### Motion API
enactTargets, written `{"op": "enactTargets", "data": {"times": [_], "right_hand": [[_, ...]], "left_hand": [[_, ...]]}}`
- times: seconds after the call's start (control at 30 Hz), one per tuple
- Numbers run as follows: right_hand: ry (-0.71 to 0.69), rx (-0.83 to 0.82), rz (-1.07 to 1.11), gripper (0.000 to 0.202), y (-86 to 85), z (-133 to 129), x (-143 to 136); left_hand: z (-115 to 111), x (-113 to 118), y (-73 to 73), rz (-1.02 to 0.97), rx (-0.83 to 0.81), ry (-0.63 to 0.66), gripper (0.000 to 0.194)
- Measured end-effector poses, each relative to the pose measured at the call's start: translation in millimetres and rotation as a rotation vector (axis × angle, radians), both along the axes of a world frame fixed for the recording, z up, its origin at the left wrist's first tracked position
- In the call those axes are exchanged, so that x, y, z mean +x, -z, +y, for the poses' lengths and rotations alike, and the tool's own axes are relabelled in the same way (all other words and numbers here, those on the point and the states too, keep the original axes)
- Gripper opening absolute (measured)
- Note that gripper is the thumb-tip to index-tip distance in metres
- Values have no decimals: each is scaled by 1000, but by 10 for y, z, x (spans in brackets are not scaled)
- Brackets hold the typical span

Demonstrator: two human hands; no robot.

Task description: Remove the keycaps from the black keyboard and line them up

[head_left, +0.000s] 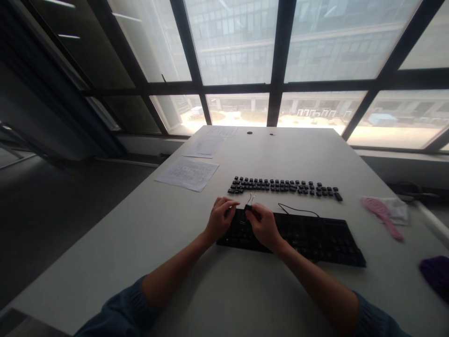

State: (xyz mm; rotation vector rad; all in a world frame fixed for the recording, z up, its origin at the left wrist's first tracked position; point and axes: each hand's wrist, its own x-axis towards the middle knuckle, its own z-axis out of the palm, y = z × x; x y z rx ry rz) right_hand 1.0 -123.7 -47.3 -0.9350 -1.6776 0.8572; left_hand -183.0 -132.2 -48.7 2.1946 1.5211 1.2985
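A black keyboard (pixel 315 238) lies slightly slanted on the white table, its cable looping out behind it. Over its left part, my right hand (pixel 264 225) pinches a small black binder clip (pixel 248 207) whose wire handles point up and away. My left hand (pixel 220 219) is just left of the clip, at the keyboard's upper left corner, fingers apart and holding nothing. Behind the keyboard, loose black keycaps (pixel 280 186) stand in rows. My hands hide some of the keyboard's left side.
Printed sheets (pixel 189 173) lie at the left of the white table (pixel 147 234). On the right are a pink hairbrush (pixel 384 216) on a clear bag and a purple cloth item (pixel 437 276) at the edge. Windows stand beyond the far edge.
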Motion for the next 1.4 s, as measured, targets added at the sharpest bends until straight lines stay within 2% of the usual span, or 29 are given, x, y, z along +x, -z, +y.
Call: {"op": "enactTargets", "data": {"times": [0.1, 0.23, 0.47, 0.87, 1.13, 1.27, 1.4], "right_hand": [[-32, 70, -80, 25, 2, -44, 17], [-63, 67, -132, 27, 61, -43, 4], [-121, 72, -172, 26, 77, -39, 5], [-179, 130, -258, 24, 23, -102, 25], [-182, 145, -287, 10, 89, -102, 11], [-195, 134, -273, 13, 120, -91, 6], [-189, 117, -239, 19, 156, -70, 17]], "left_hand": [[-262, 36, 40, -24, -75, 64, 19], [-382, 32, 119, -53, -166, 118, 17], [-357, 18, 187, -55, -227, 87, 13], [-380, 41, 105, -40, -237, 95, 14], [-376, 38, 66, -34, -215, 170, 15], [-349, 43, 27, 2, -248, 206, 13], [-311, 30, 62, 39, -279, 208, 9]]}}
